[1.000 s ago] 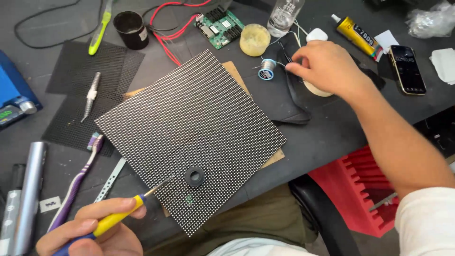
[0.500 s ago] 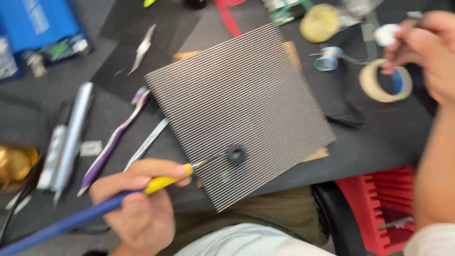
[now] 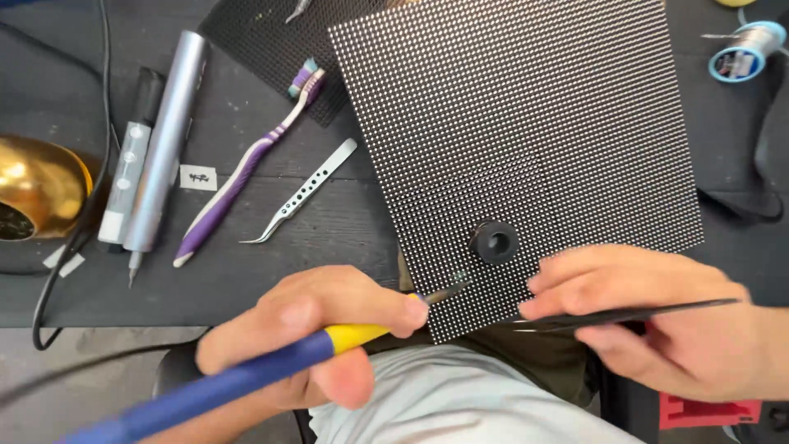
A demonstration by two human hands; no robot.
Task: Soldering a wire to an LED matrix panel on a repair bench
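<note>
The person's left hand [image 3: 316, 337] is gripping a blue and yellow soldering iron [image 3: 246, 374], its tip now touching the near edge of the dotted LED panel [image 3: 526, 140], just beside a small black ring [image 3: 494, 242] lying on it. The right hand [image 3: 657, 316], which was reaching toward the tape rolls at the far side a moment earlier, is now pinching black tweezers [image 3: 616, 315] at the panel's near corner. A purple toothbrush [image 3: 246, 164] and silver tweezers [image 3: 304, 193] are lying left of the panel.
</note>
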